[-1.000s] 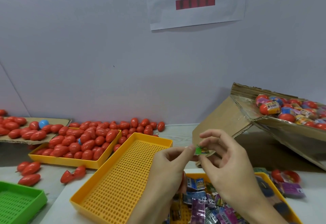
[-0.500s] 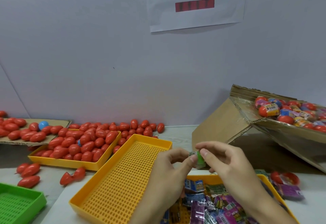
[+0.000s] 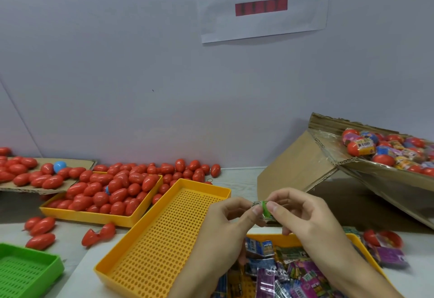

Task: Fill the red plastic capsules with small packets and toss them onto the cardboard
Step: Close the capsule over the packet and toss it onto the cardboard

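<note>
One small green packet (image 3: 265,211) is pinched between the fingertips of both hands, the left hand (image 3: 225,229) and the right hand (image 3: 307,218), held above the far rim of the near yellow tray of packets (image 3: 263,237). Three yellow trays are in view: that one, a perforated tray (image 3: 162,234) just left of the hands, and a far-left tray (image 3: 94,215) heaped with red capsules (image 3: 112,187), too many to count. One green tray (image 3: 28,272) sits at the near left, one cardboard sheet (image 3: 82,164) far left with a blue capsule (image 3: 59,166), and a tilted cardboard box (image 3: 300,168) at right.

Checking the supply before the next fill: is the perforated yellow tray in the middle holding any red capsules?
No, the middle yellow tray shows only its bare perforated floor; the red capsules sit in the other yellow tray behind it.
</note>
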A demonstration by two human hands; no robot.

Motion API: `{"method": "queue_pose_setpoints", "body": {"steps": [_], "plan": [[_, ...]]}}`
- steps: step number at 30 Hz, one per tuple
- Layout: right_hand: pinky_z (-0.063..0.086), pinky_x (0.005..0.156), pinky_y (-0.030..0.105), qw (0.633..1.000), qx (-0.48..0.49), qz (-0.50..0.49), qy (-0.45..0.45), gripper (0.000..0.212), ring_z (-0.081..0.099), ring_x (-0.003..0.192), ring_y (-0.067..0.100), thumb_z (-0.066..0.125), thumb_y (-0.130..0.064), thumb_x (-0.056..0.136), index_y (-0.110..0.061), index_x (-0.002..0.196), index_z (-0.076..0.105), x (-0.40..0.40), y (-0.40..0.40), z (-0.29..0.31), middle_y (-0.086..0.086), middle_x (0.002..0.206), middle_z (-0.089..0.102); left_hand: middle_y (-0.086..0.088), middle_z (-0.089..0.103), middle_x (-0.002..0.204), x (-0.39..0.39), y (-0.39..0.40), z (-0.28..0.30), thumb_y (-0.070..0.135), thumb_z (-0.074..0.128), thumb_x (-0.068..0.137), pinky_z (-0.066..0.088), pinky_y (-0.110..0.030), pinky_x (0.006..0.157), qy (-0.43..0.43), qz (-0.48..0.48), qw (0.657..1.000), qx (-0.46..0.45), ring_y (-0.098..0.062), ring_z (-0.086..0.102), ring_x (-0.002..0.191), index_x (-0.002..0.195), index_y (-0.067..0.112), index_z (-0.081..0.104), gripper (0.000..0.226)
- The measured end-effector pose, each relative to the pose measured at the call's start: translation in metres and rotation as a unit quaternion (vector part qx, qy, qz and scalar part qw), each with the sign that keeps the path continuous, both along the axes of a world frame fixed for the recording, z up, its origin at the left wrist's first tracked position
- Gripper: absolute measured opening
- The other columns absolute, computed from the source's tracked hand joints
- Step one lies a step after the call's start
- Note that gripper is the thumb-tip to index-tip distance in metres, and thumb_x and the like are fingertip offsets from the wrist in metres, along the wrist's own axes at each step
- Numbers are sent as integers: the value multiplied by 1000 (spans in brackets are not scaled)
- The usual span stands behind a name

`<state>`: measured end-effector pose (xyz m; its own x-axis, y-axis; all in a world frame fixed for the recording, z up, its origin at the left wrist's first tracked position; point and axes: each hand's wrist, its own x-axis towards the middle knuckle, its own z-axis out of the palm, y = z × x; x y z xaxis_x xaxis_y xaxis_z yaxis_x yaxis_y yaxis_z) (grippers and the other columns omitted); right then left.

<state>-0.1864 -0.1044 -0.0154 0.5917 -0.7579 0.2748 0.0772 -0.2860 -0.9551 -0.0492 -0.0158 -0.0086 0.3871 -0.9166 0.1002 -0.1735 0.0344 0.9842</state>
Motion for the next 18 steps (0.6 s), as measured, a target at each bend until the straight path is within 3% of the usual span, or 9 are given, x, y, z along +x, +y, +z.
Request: {"method": "queue_pose_setpoints", "body": {"steps": [5,9,13,15,18], "plan": [[39,76,27,1000,-3,14,-3,18,56,66,-1,70,-45,78,-27,79,71,0,1,0,-7,74,66,-1,76,87,4,0,-2,38,65,89,30,-17,33,32,-2,999,3,-13,44,30,74,21,71,23],[42,68,18,999,-5,51,17,20,53,65,-2,61,-46,81,-29,75,70,-1,0,0,-9,71,61,-21,66,78,6,0,-3,46,67,82,27,-20,36,51,-9,999,-6,-14,41,30,77,17,71,30],[44,64,14,997,1,71,34,30,55,69,1,59,-48,83,-23,86,76,-1,0,-1,2,78,66,-5,74,84,6,-1,-4,40,66,87,28,-18,34,51,-30,998,0,-13,42,30,76,17,72,26],[44,62,14,998,14,57,34,29,54,66,0,68,-51,85,-24,81,76,0,-1,-1,-1,72,65,-4,72,74,7,-1,-4,43,67,84,28,-18,35,47,-20,999,12,-13,42,30,75,18,71,27],[43,57,11,999,40,-13,23,21,54,56,-4,64,-43,82,-28,76,77,2,-3,-3,-5,63,63,-5,62,60,7,-6,-7,37,64,92,35,-21,41,87,43,995,32,-15,46,38,82,17,72,24]]}}
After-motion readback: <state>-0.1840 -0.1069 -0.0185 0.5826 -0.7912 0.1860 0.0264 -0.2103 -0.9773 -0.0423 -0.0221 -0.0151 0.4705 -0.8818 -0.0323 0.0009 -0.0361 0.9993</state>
